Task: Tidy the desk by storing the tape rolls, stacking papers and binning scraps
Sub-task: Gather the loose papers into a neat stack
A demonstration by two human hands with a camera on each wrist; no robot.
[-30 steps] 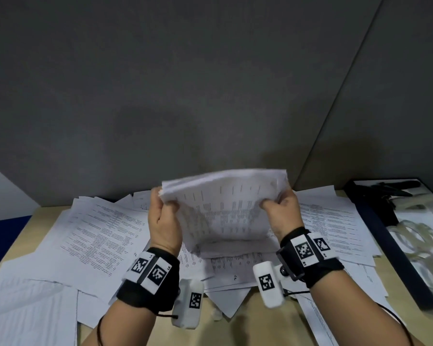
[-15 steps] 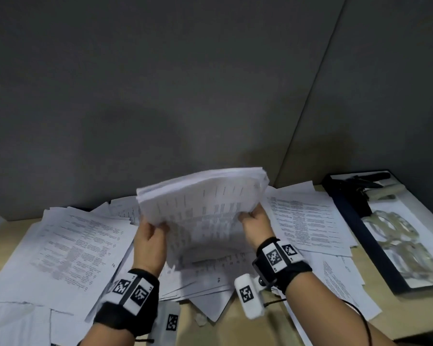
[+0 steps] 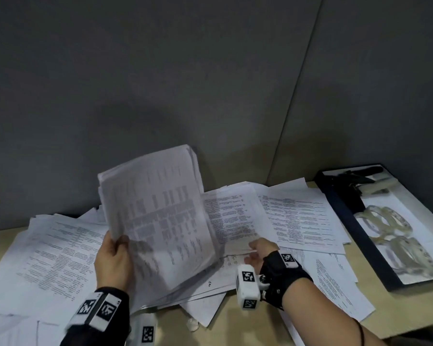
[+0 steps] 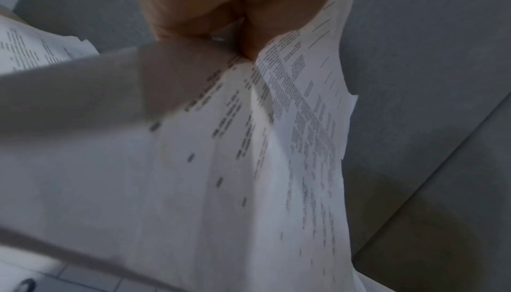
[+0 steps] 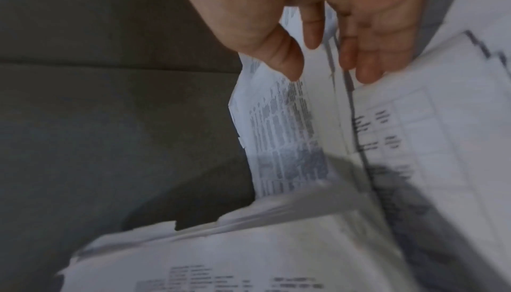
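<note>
Three views show us mid-task at a desk strewn with printed sheets.

From the head camera, our left hand grips a thick bundle of papers by its left edge, thumb on the front page, and holds it upright and tilted above the clutter. Its pages carry columns of small print, too blurred to read. Our right hand is low on the loose sheets lying to the right of the bundle, fingers curled at the edge of one sheet; we cannot tell from this view whether it pinches that sheet. Both wrists wear black bands with square black-and-white coded markers. At the far right, a dark-rimmed tray holds clear tape rolls and a black tool. A small crumpled scrap lies on bare wood near the front edge.

From the left wrist camera, the left hand has fingers and thumb closed on the bundle of papers; the print is smeared and unreadable.

From the right wrist camera, the right hand hangs over the sheets with thumb and fingers loosely bent, tips at the paper's edge. A printed table with ruled boxes shows, its words illegible.
</note>
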